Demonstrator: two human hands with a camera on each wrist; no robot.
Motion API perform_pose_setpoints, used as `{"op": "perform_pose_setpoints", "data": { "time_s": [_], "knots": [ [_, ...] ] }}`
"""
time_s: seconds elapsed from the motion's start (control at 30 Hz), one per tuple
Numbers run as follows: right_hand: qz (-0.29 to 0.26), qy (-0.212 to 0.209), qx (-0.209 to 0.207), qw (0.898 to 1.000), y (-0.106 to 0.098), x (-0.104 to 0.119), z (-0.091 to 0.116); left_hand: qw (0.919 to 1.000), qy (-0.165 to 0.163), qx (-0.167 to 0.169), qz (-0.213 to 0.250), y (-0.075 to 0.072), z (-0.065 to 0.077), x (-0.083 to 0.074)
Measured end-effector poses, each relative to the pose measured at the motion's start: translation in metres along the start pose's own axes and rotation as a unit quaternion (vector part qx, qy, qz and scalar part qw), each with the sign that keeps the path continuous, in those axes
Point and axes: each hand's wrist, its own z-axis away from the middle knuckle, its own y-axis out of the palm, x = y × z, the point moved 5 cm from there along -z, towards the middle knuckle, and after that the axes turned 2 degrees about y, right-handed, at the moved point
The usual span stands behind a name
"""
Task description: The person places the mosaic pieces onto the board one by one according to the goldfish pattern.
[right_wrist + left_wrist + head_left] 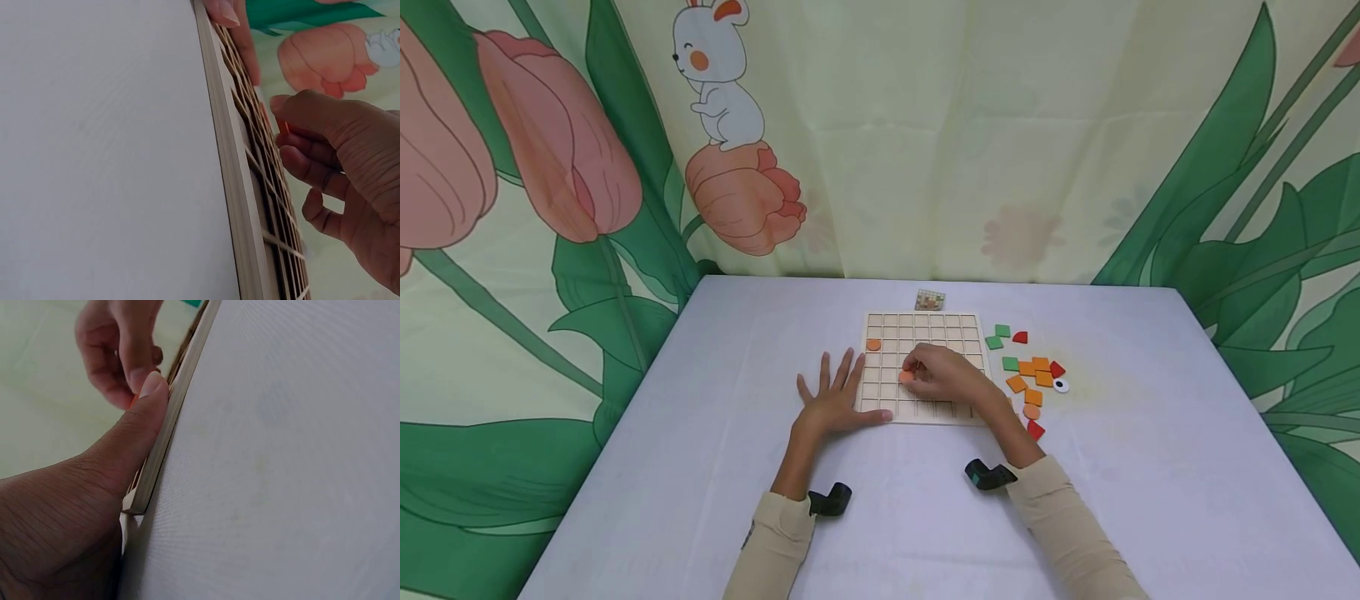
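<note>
A wooden grid board [936, 411] lies on the table, divided into small square cells. My left hand [835, 406] is spread flat at the board's left side, its thumb resting along the near left corner. Over the middle of the grid, my right hand [947, 373] pinches an orange round piece [906, 377] between thumb and fingertips. In the right wrist view only the edge of this orange piece [285, 127] shows. Another orange round piece [873, 344] sits in a cell near the left edge. My right hand and forearm hide part of the grid.
Right of the board lie loose pieces: orange squares [1033, 397], green squares [1010, 363], red quarter-rounds [1020, 337] and a white eye disc [1061, 385]. A small patterned card [930, 300] lies beyond the board. A printed curtain [925, 150] hangs behind the table [700, 467].
</note>
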Motion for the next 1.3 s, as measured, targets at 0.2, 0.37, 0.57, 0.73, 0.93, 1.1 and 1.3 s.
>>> {"op": "perform_pose_setpoints", "data": {
  "time_s": [0.2,0.37,0.57,0.73,0.93,1.1,1.3],
  "knots": [
    [-0.001,-0.016,-0.011,1.0,0.009,0.015,-0.017,1.0,0.0,0.001,-0.002,-0.001,0.0,0.0],
    [0.027,-0.015,-0.031,0.999,0.017,0.022,-0.026,1.0,0.0,0.004,-0.005,-0.002,0.001,-0.002],
    [0.039,-0.011,-0.056,0.998,0.023,0.029,-0.031,0.9998,-0.006,0.01,-0.015,-0.002,0.001,-0.002],
    [0.041,-0.006,-0.057,0.997,0.025,0.033,-0.033,0.9998,-0.006,0.011,-0.018,-0.003,0.001,-0.003],
    [0.051,-0.003,-0.048,0.998,0.027,0.034,-0.035,0.9998,-0.005,0.011,-0.014,-0.003,0.001,-0.003],
    [0.046,0.0,-0.044,0.998,0.029,0.033,-0.035,0.9999,-0.007,0.011,-0.01,-0.003,0.001,-0.003],
    [0.035,0.007,-0.041,0.999,0.029,0.033,-0.034,0.9999,-0.007,0.012,-0.01,-0.001,-0.001,-0.002]
  ]
}}
